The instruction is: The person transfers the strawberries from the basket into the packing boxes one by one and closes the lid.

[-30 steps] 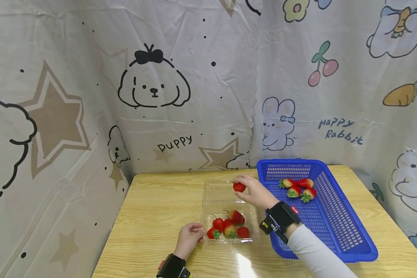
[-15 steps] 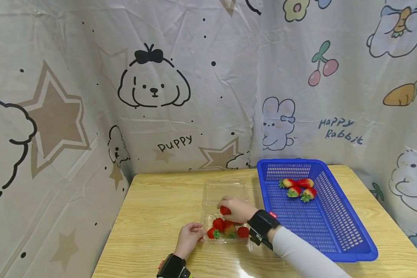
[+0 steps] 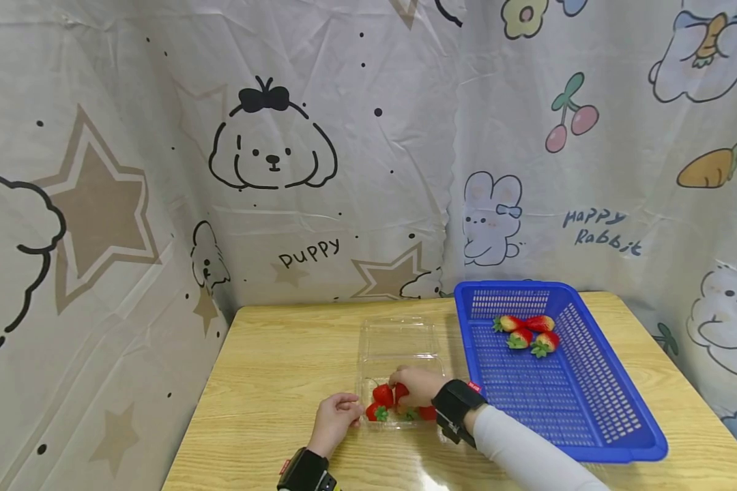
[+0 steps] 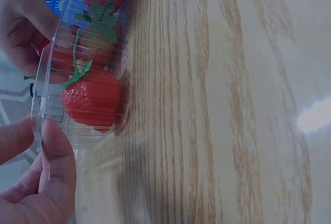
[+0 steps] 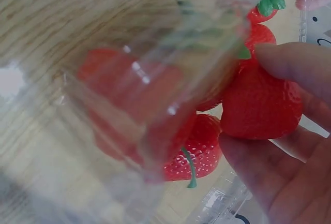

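A clear plastic clamshell box (image 3: 400, 339) lies open on the table with its lid folded back. Several red strawberries (image 3: 383, 394) fill its near half. My left hand (image 3: 334, 421) pinches the box's left rim between thumb and fingers, as the left wrist view shows. Down inside the box, my right hand (image 3: 420, 384) holds a red strawberry (image 5: 261, 105) between thumb and fingers, right among the others. One strawberry with a curled green stem (image 4: 92, 100) sits against the near wall in the left wrist view. The right hand partly hides the fruit under it in the head view.
To the right stands a blue plastic basket (image 3: 559, 402) with several strawberries (image 3: 519, 338) near its far end. Both rest on a wooden table (image 3: 276, 368). A printed curtain (image 3: 319, 225) hangs behind the table's far edge and along the sides.
My right hand has moved left and down with its strawberry, from above the lid into the box's near half. The left hand stays on the rim.
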